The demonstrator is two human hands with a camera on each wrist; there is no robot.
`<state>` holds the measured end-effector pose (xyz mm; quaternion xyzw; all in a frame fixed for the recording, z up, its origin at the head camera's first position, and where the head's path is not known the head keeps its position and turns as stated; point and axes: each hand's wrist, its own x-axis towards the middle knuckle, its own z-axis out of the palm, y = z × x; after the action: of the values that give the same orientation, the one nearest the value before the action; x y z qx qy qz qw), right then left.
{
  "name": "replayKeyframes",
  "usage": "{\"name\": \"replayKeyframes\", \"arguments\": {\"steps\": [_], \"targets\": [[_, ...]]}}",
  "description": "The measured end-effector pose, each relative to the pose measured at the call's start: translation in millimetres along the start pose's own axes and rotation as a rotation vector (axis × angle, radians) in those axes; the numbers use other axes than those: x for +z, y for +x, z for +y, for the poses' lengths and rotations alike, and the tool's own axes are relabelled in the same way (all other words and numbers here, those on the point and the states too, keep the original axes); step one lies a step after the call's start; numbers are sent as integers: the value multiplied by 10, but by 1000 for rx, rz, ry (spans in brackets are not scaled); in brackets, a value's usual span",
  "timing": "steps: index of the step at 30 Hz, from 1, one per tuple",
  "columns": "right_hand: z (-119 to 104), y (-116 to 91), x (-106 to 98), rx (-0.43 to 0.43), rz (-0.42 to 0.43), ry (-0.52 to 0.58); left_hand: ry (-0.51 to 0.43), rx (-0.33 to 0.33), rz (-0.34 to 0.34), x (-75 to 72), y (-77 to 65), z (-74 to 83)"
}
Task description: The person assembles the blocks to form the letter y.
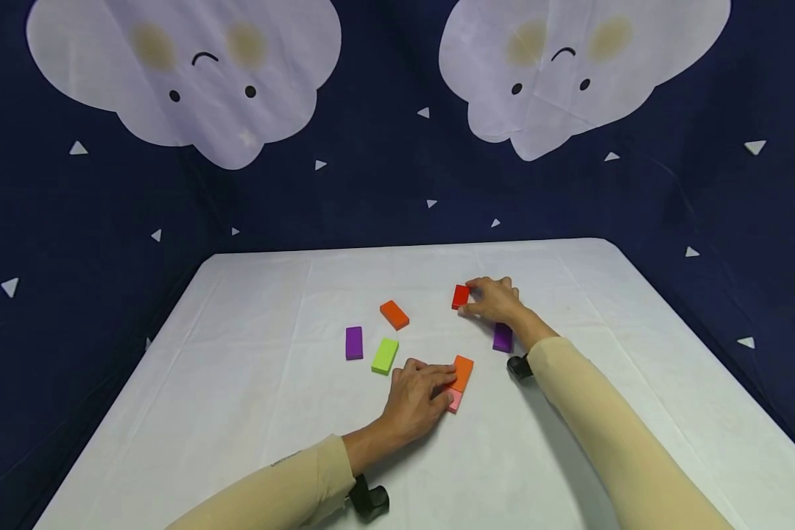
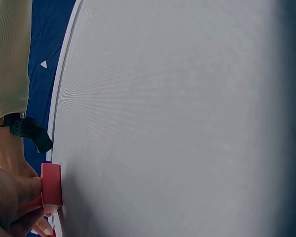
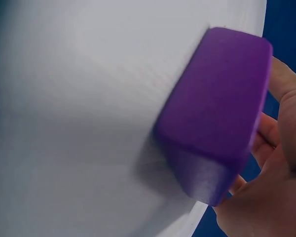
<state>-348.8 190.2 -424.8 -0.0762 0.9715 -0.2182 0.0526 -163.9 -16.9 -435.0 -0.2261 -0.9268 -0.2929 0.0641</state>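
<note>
Shows plain white across the bench (image 1: 238,412). Shows solid colours, far to near, in a red block (image 1: 460,297), a red-orange block (image 1: 394,315) to its left, a right purple block (image 1: 503,338), a left purple block (image 1: 354,343), a lime-green block (image 1: 385,356), an orange block (image 1: 463,372) and a pink block (image 1: 455,401). Has tan on the left sleeve (image 1: 285,486) and right sleeve (image 1: 603,419), black on the near wrist camera (image 1: 369,502). Has navy on the backdrop (image 1: 384,184), scattered with white triangles (image 1: 78,149), printed with lilac-white clouds (image 1: 205,110) bearing mustard patches (image 1: 152,46) and black dots (image 1: 250,92).

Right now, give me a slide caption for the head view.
Right hand holding a red block, left hand touching an orange block and a pink block.
</note>
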Motion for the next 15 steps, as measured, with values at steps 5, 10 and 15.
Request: {"name": "replayKeyframes", "arguments": {"steps": [5, 10, 15], "targets": [[8, 10, 6, -8, -10, -4, 0, -1, 1, 0, 2, -5], [11, 4, 11, 0, -13, 17, -4, -1, 3, 4, -1, -10], [5, -6, 8, 26, -7, 50, -7, 1, 2, 2, -1, -8]]}}
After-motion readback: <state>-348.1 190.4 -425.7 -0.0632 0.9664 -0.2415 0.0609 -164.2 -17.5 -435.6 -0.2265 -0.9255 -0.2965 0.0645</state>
